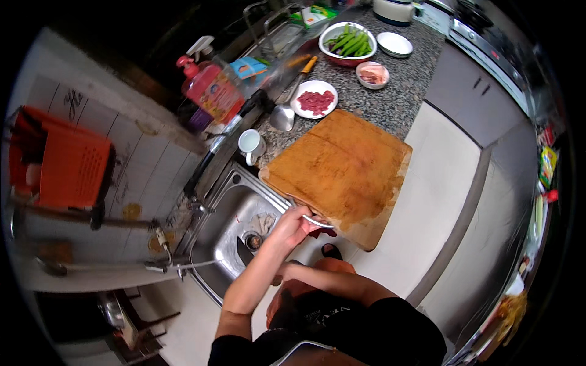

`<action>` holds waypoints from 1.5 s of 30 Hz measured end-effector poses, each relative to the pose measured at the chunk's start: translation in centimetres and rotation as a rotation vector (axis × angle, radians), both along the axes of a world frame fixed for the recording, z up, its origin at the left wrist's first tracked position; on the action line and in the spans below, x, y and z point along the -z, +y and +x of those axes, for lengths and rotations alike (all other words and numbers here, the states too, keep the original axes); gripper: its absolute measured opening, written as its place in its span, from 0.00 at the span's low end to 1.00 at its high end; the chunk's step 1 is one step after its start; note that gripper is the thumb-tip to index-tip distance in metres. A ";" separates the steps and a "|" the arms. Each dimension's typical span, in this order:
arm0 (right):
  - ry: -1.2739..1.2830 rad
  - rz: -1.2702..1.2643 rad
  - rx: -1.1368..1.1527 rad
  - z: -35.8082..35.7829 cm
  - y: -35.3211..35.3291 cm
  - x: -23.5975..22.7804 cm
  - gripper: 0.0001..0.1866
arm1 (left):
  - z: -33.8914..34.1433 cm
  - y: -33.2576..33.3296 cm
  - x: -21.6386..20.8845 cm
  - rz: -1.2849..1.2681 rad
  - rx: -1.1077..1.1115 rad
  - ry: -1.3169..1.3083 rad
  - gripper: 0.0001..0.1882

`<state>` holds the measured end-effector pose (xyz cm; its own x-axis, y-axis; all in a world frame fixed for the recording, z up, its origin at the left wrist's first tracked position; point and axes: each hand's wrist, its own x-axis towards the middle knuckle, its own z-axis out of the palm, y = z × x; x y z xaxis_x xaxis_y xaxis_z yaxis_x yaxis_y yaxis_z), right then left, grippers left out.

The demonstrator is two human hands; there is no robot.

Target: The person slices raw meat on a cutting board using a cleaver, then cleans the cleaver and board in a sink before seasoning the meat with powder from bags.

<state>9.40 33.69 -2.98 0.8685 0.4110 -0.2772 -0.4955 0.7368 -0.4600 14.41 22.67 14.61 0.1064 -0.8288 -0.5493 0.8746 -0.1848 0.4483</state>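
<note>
- Head view, taking the wooden cutting board as landmark: it lies tilted across the speckled counter, its near corner jutting over the steel sink.
- The left hand is closed on the metal handle at the board's near edge, fingers wrapped round it.
- The right hand sits below and nearer the body, its forearm crossing in front; how far it is open cannot be told, and nothing shows in it.
- Risk, as judged: the board is large, wet-stained and carried at one end by a single hand. A slip could drop it into the sink or onto the floor.
- Risk, as judged: swinging its far edge could strike the white mug just beside its left corner, or the plate of red meat just beyond it.
- Beyond the board: a bowl of green beans, a ladle.
- Packages: a pink pump bottle with a colourful label stands left of the board; a blue-labelled clear container is beside it.
</note>
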 end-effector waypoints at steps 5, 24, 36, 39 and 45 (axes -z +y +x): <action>0.100 -0.114 -0.029 -1.6 -3.0 -3.6 0.11 | 0.6 7.8 -5.9 0.044 -0.219 -0.009 0.07; 0.293 -0.245 0.030 -0.9 -9.9 -4.3 0.05 | -9.1 30.0 -18.8 0.381 -0.956 -0.123 0.13; 0.295 -0.353 0.140 1.1 -14.0 -4.2 0.13 | -6.7 33.1 -17.4 0.324 -1.036 0.015 0.18; 0.293 -0.349 0.177 -0.4 -16.5 -4.7 0.27 | -5.3 34.3 -15.9 0.424 -1.043 -0.036 0.19; 0.022 -0.994 -0.059 -3.9 -21.7 -15.6 0.31 | -1.7 34.7 -11.4 0.587 -1.035 -0.072 0.13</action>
<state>5.53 11.99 12.65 0.8448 0.0257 -0.5345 -0.5346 -0.0044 -0.8451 12.73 57.35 25.98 0.6226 0.0448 -0.7813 0.7050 0.4011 0.5849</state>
